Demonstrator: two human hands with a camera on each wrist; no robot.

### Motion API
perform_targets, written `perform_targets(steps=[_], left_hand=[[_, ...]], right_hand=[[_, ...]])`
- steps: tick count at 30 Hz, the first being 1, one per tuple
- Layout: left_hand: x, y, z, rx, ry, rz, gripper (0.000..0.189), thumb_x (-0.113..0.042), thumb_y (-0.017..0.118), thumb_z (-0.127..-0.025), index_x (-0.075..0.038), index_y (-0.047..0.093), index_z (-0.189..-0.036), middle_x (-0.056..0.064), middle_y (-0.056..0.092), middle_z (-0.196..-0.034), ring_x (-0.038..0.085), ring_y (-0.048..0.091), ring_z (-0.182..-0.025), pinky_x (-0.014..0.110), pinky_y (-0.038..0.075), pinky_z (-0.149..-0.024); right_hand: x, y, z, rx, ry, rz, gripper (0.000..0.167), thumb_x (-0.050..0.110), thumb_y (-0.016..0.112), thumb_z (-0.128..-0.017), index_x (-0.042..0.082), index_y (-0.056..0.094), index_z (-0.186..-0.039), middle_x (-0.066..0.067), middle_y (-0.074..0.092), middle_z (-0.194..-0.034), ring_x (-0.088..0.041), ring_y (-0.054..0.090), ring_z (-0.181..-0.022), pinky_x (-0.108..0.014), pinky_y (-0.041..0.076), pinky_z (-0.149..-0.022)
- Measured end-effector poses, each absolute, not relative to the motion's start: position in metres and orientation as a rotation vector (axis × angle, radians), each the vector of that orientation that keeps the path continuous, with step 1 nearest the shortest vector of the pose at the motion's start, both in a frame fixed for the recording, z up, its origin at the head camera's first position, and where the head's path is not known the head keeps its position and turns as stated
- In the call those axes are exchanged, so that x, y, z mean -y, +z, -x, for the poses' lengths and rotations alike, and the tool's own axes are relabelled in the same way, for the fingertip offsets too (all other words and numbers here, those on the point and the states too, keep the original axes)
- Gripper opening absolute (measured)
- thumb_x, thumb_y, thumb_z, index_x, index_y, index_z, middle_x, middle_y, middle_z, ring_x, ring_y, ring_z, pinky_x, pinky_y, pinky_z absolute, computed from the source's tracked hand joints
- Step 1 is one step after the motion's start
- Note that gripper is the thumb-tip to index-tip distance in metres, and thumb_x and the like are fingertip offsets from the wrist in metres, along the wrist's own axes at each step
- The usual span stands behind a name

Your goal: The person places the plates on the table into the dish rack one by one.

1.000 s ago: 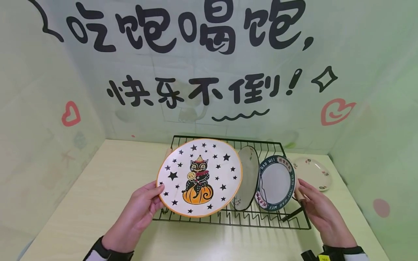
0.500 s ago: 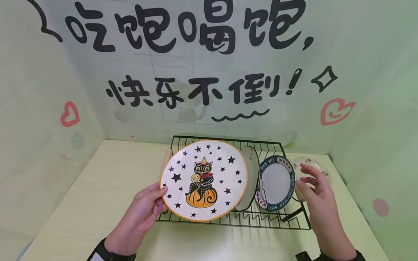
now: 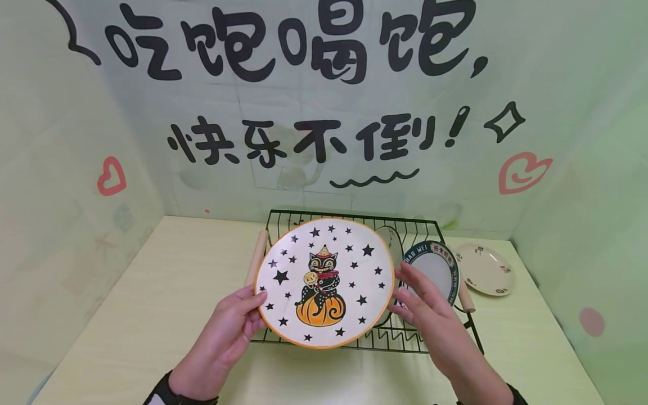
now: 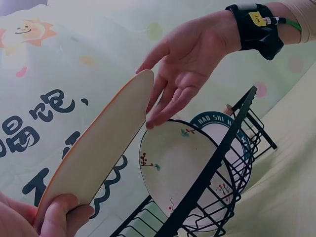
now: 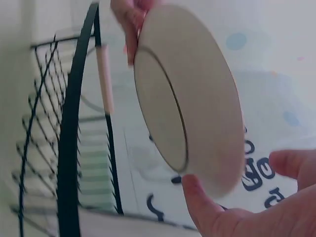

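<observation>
A round white plate (image 3: 324,281), printed with black stars and a cat sitting on a pumpkin, is held tilted in front of the rack, its orange-edged printed face toward the head camera. The right wrist view shows its plain, pale underside with a foot ring. The left hand (image 3: 230,320) pinches its left edge, thumb on the printed face. The right hand (image 3: 430,309) is at the opposite edge with thumb and fingers spread apart; whether its fingertips touch the rim is hard to tell.

Behind is a black wire rack (image 5: 69,148) with a wooden handle (image 3: 257,256) on the left and another on the right. In it stand a dark-edged plate (image 4: 177,163) with small sprigs and, beside that, a blue-green-rimmed plate (image 3: 432,261), partly covered by the right hand in the head view. Right of the rack, a flower-patterned plate (image 3: 488,270) lies flat on the pale surface (image 3: 177,270). Large black characters cover the back wall (image 3: 304,101).
</observation>
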State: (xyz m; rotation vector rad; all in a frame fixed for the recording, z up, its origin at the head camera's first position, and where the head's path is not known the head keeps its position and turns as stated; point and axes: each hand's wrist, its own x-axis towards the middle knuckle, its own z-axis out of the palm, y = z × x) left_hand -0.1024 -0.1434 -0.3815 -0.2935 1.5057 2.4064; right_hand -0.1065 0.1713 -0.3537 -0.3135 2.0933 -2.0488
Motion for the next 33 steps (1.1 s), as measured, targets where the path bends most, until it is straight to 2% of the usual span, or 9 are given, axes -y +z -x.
perform_targets(steps=[4,8,12,16,21,25,30,33], left_hand=[[0.143,-0.381,0.102,-1.492,2.408,0.270,0.052,-0.005,0.044,-0.098,0.001,0.026,-0.148,0.000,0.072,-0.098,0.007,0.068,-0.081,0.018,0.053,-0.066],[0.141,-0.381,0.101,-1.483,2.420,0.273,0.053,-0.004,0.043,-0.099,-0.003,0.026,-0.149,-0.001,0.072,-0.099,0.007,0.068,-0.082,0.020,0.055,-0.069],[0.139,-0.382,0.100,-1.487,2.428,0.295,0.052,-0.005,0.044,-0.098,-0.001,0.027,-0.148,-0.002,0.072,-0.096,0.006,0.068,-0.080,0.019,0.054,-0.068],[0.138,-0.386,0.098,-1.522,2.422,0.310,0.052,-0.005,0.046,-0.097,0.004,0.029,-0.145,-0.001,0.072,-0.094,0.006,0.068,-0.079,0.019,0.055,-0.068],[0.138,-0.388,0.096,-1.563,2.408,0.311,0.049,-0.004,0.048,-0.097,0.003,0.033,-0.143,0.001,0.070,-0.098,0.008,0.068,-0.080,0.021,0.055,-0.071],[0.139,-0.391,0.094,-1.639,2.375,0.306,0.046,-0.006,0.049,-0.096,0.011,0.037,-0.137,0.003,0.070,-0.096,0.008,0.067,-0.078,0.019,0.055,-0.071],[0.142,-0.395,0.093,-1.654,2.329,0.203,0.049,-0.015,0.050,-0.098,0.013,0.036,-0.136,0.003,0.070,-0.098,0.010,0.068,-0.084,0.023,0.055,-0.075],[0.144,-0.395,0.094,-1.646,2.301,0.155,0.051,-0.024,0.048,-0.100,0.012,0.037,-0.135,0.002,0.071,-0.097,0.010,0.068,-0.084,0.025,0.056,-0.075]], right_hand=[[-0.158,-0.355,0.107,-1.875,-2.140,0.214,0.057,0.026,0.043,-0.101,0.006,0.019,-0.149,-0.013,0.034,-0.146,-0.008,0.053,-0.118,-0.026,0.045,-0.097],[-0.149,-0.357,0.109,-1.685,-2.217,0.181,0.053,0.028,0.041,-0.102,0.010,0.023,-0.149,-0.010,0.042,-0.140,-0.013,0.052,-0.118,-0.027,0.042,-0.099],[-0.142,-0.357,0.110,-1.559,-2.304,0.129,0.054,0.030,0.040,-0.102,0.012,0.020,-0.150,-0.007,0.032,-0.146,-0.013,0.041,-0.129,-0.023,0.039,-0.102],[-0.139,-0.356,0.110,-1.450,-2.388,0.053,0.054,0.026,0.039,-0.103,0.009,0.019,-0.150,-0.007,0.027,-0.149,-0.012,0.036,-0.133,-0.020,0.038,-0.103],[-0.137,-0.356,0.110,-1.392,-2.431,-0.003,0.052,0.022,0.040,-0.102,0.009,0.023,-0.149,-0.005,0.035,-0.142,-0.009,0.045,-0.123,-0.020,0.042,-0.100],[-0.135,-0.357,0.110,-1.399,-2.439,-0.031,0.052,0.023,0.044,-0.101,0.010,0.027,-0.147,0.000,0.047,-0.131,-0.005,0.052,-0.111,-0.018,0.047,-0.092],[-0.134,-0.354,0.108,-1.414,-2.455,-0.044,0.050,0.022,0.045,-0.101,0.007,0.028,-0.145,0.002,0.053,-0.124,-0.005,0.056,-0.104,-0.018,0.049,-0.086],[-0.134,-0.349,0.107,-1.443,-2.478,-0.055,0.041,0.018,0.045,-0.101,0.005,0.037,-0.139,0.002,0.057,-0.118,-0.005,0.059,-0.098,-0.018,0.051,-0.081]])
